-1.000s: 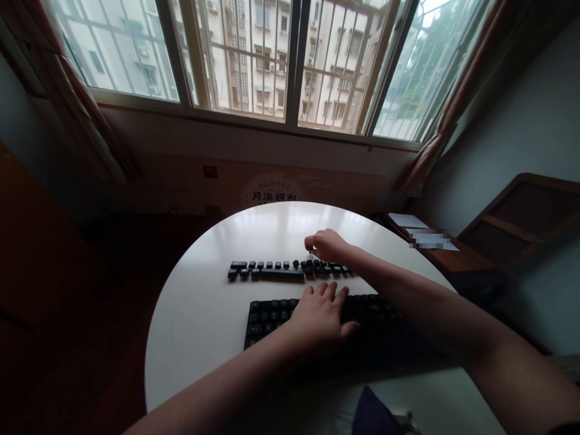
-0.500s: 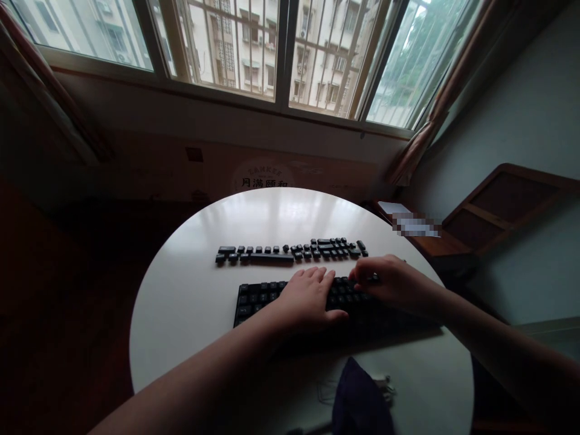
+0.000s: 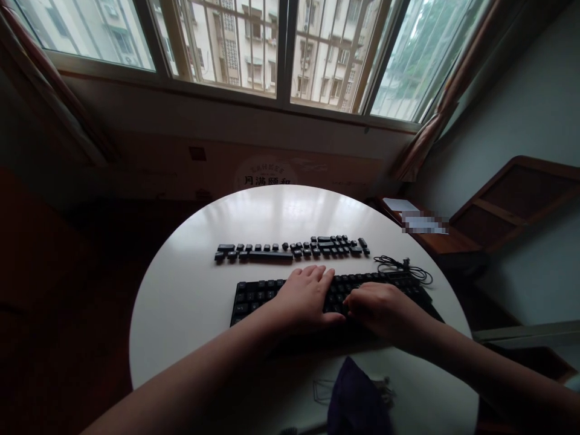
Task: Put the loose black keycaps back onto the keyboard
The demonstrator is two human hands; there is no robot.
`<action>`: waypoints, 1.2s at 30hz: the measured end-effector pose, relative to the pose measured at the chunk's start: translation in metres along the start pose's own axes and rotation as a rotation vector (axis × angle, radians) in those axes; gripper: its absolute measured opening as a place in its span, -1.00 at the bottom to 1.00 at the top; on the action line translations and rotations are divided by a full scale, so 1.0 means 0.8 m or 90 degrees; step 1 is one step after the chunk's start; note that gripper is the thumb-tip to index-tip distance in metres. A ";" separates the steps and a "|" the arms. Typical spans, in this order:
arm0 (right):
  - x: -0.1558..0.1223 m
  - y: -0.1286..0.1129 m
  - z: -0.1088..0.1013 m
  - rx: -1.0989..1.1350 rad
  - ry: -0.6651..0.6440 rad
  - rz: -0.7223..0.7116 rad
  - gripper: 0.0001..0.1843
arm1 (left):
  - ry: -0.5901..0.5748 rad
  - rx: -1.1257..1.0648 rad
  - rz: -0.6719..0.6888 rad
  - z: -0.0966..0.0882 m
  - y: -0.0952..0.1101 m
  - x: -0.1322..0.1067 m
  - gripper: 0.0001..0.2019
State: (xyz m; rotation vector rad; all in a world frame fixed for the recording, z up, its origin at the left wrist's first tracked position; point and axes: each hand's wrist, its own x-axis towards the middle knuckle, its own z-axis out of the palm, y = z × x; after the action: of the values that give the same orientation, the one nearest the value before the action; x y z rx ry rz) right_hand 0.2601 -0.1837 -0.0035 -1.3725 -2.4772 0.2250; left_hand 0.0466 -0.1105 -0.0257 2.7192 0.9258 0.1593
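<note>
A black keyboard lies on the round white table, partly covered by both hands. My left hand rests flat across its middle, fingers stretched toward the far edge and thumb out to the right. Just right of it, my right hand is closed over the keys with its fingers curled down. Whatever those fingers pinch is hidden beneath the hand. Beyond the keyboard, several loose black keycaps lie in rows, a long spacebar-like one among them.
A coiled black cable lies behind the keyboard's right end. Near the table's front edge are a dark purple cloth and a thin wire-like object. Papers lie on a wooden surface at the right, beside a window wall.
My right hand has moved down and toward me over the keyboard, uncovering the coiled cable and the keyboard's far right part. My left hand has stayed in place.
</note>
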 end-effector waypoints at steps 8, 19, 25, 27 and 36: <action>0.003 -0.011 0.000 -0.047 -0.027 -0.023 -0.81 | 0.012 -0.002 0.011 0.002 0.000 -0.001 -0.07; 0.002 -0.005 -0.003 -0.020 -0.042 0.021 -0.83 | 0.001 -0.006 0.011 0.000 0.001 -0.001 -0.07; 0.003 0.002 -0.004 0.001 -0.029 0.032 -0.84 | 0.004 -0.015 0.012 0.000 0.001 -0.001 -0.08; 0.003 0.003 -0.003 -0.024 -0.037 0.015 -0.84 | 0.002 -0.018 0.013 0.000 0.001 -0.001 -0.08; 0.001 -0.027 0.011 -0.184 0.011 -0.081 -0.73 | -0.019 -0.022 0.007 -0.010 0.004 -0.002 -0.13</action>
State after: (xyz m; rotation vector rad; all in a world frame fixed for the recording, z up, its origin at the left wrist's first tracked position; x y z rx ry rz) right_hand 0.2395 -0.1941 -0.0058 -1.3061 -2.6481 -0.1802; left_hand 0.0457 -0.1125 -0.0175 2.6883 0.8908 0.1352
